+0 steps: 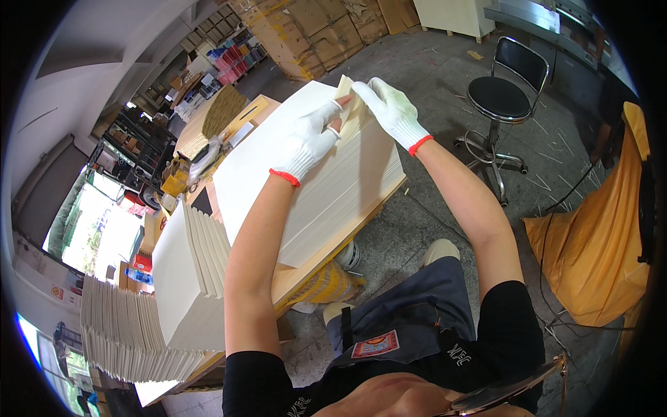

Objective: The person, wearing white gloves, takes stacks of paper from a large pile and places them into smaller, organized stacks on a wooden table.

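A tall stack of white sheets (267, 142), like board or thick paper, lies on a wooden table in front of me. My left hand (309, 142), in a white knit glove with a red cuff and bare fingertips, bends its thumb and forefinger at the stack's edge. Beside it my right hand (392, 111), gloved the same way, closes on the far corner of the stack. Between the hands a narrow cream strip of sheet edges (344, 89) stands up a little. How many sheets my fingers hold is hidden.
More white stacks (182, 278) and fanned sheets (132, 333) stand at the near left. A black swivel chair (499, 99) is at the right, with an orange sack (583, 243) nearer me. Cartons (313, 35) are piled at the back. Thin scraps litter the floor.
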Demonstrator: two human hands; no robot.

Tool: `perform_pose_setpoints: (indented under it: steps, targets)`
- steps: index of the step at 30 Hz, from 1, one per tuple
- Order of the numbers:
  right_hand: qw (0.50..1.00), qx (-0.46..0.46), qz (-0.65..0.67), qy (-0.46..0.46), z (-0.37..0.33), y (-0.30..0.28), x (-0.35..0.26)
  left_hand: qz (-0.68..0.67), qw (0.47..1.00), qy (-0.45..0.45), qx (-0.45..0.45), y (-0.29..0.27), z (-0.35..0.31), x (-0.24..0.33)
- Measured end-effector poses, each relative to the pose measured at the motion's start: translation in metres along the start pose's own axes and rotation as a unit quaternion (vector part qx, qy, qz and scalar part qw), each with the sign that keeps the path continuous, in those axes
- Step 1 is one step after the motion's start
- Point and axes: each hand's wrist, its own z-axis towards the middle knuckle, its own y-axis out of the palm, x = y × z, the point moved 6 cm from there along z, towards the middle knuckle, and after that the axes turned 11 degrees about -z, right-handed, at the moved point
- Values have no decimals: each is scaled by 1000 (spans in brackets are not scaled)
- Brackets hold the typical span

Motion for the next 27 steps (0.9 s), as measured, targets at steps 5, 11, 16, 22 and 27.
perform_pose_setpoints:
  steps: [5, 11, 16, 22, 27]
  targets:
    - [1000, 10, -23, 7, -1, 0, 3, 8, 997, -56, -43, 3, 5, -4]
    - [1000, 7, -21, -1, -1, -1, 0, 27, 999, -20, -30, 5, 7, -15]
    - [1000, 5, -21, 8, -1, 0, 1, 19, 999, -34, -38, 6, 8, -16]
    - [1000, 3, -11, 0, -2, 1, 0, 26, 998, -34, -36, 6, 6, -12]
    - [995, 77, -47, -46, -5, -12, -6, 66, 998, 2, -10, 5, 4, -3]
